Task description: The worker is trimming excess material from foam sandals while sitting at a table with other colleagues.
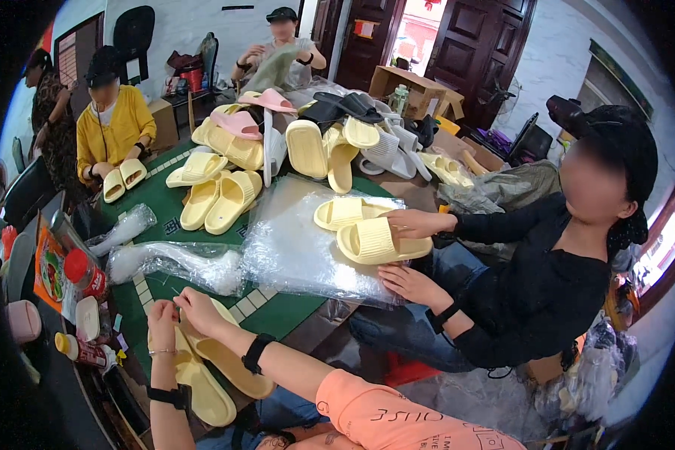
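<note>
A pair of pale yellow slippers lies in front of me at the table's near edge, the left slipper beside the right slipper, soles' heel ends toward me. My left hand is closed in a pinch over the far end of the left slipper. Close beside it, fingertips nearly meeting, my right hand is also pinched closed above the pair. A thin pale strand shows faintly by the fingertips; what each hand grips is too small to make out. The hands partly hide the slippers' far ends.
Clear bags of white strands lie just beyond my hands on the green table. A red-lidded jar stands left. Right, a co-worker's hands hold yellow slippers over plastic sheets. More slippers are heaped behind.
</note>
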Tool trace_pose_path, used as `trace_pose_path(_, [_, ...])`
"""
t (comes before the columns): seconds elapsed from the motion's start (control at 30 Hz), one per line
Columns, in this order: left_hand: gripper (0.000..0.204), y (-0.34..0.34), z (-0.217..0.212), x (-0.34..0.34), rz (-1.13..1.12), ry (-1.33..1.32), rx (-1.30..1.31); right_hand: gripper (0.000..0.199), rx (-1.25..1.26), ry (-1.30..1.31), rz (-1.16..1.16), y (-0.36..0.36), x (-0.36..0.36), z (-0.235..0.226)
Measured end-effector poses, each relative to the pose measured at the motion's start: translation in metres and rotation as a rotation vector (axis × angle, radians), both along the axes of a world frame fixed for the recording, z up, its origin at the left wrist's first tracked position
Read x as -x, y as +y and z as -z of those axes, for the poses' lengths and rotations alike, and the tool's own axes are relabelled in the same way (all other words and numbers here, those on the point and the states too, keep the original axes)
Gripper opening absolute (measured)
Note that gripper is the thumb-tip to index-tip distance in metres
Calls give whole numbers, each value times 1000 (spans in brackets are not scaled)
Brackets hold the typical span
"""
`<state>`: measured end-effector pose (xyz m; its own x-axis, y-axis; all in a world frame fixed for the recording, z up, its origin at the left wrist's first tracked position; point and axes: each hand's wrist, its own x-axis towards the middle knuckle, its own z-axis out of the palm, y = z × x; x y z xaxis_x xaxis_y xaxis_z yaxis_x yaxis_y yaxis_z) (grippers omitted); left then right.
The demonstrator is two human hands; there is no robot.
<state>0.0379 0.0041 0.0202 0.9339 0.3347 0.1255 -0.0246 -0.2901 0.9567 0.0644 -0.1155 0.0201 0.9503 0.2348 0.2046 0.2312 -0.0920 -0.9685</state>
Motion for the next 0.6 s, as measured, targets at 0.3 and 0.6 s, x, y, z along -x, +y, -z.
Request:
trace_pose_path(0.3, [11,22,5,15,76,38,92,21,-96,-3,-17,25,9,0])
trace_pose_path(0.6, [11,4,-6,7,11,-28,519,15,68,-44,-85,5,6,-8])
